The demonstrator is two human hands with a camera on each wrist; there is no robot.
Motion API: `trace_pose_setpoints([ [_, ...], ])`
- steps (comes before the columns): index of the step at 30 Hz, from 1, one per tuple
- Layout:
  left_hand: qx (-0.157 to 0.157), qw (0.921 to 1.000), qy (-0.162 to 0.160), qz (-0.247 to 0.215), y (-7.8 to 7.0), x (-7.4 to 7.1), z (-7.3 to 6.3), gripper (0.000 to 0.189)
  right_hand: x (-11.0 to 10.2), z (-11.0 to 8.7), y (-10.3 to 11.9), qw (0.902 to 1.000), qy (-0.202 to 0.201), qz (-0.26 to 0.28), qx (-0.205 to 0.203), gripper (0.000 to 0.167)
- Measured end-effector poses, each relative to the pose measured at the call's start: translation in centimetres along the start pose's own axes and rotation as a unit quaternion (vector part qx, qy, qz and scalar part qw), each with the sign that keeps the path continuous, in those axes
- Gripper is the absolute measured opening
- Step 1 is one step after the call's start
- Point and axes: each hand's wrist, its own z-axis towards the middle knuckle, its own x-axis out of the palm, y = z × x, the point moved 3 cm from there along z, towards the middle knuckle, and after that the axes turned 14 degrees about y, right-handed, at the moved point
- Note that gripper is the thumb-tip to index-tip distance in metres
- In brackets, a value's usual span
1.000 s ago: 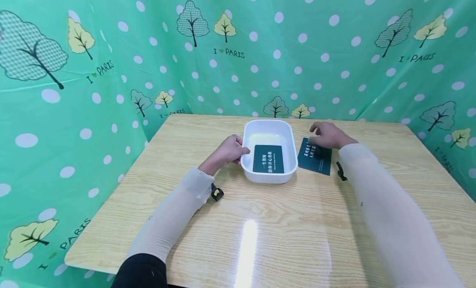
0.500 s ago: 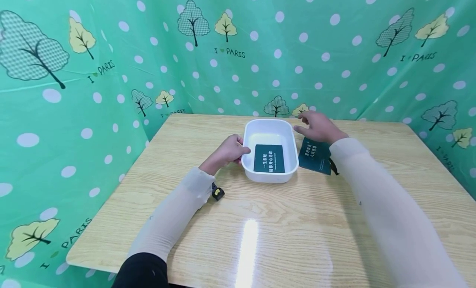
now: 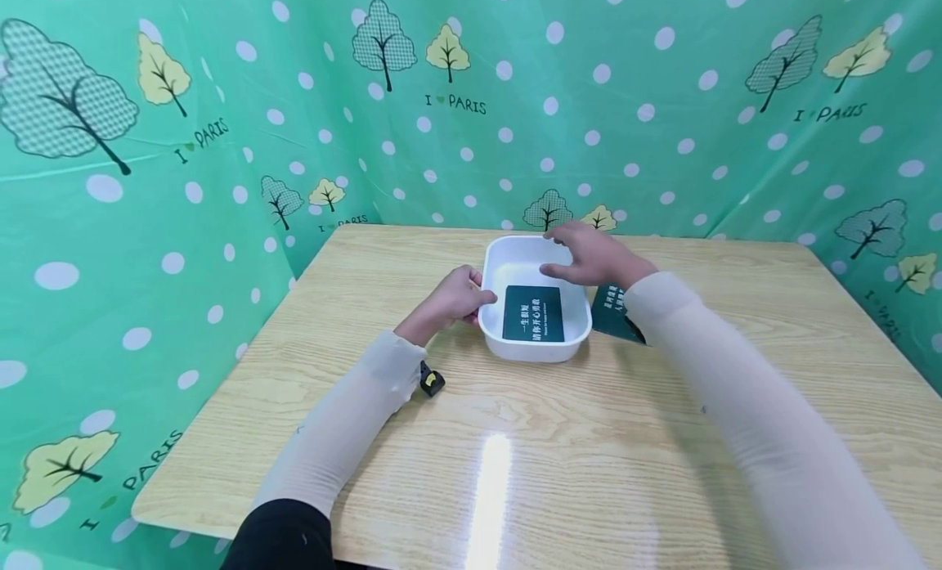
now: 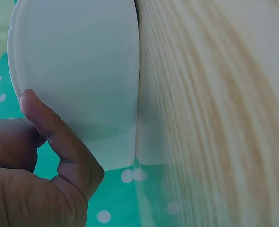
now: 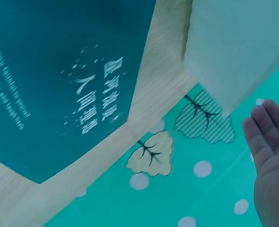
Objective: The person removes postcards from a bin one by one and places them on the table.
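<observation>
Left hand (image 3: 456,296) pinches tub (image 3: 533,353) at its nine o'clock. Right hand (image 3: 592,257), fingers extended, holding nothing, over tub's two o'clock. Inner card (image 3: 534,314) lies towards six; outer card (image 3: 612,312) on table (image 3: 589,431), at three. Risk: right sleeve (image 3: 706,365), if lowered, could drag outer card askew.

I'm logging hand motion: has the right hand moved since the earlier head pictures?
Yes: against the printed curtain, the right hand moved left and now overlaps the white tub.
</observation>
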Motion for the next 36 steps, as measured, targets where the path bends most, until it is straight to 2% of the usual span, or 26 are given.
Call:
trace_pose_setpoints([
  [9, 0.005, 0.9999, 0.009, -0.005, 0.2, -0.2, 0.2, 0.027, 1.3, 1.0, 1.0, 0.996, 0.088, 0.001, 0.019, 0.095],
  [20, 0.001, 0.9999, 0.013, -0.008, 0.2, -0.2, 0.2, 0.027, 2.7, 1.4, 2.1, 0.9832, 0.175, 0.004, 0.052, 0.111],
  [24, 0.001, 0.9999, 0.011, -0.007, 0.1, -0.1, 0.1, 0.027, 3.1, 1.5, 1.9, 0.9787, 0.193, -0.001, 0.071, 0.115],
  [28, -0.002, 1.0, 0.005, -0.003, 0.0, -0.1, 0.0, 0.026, 3.5, 1.7, 1.9, 0.976, 0.205, 0.004, 0.074, 0.118],
  [36, -0.005, 1.0, 0.008, -0.003, 0.1, -0.1, 0.1, 0.026, 4.0, 1.8, 2.4, 0.9745, 0.213, -0.008, 0.07, 0.111],
])
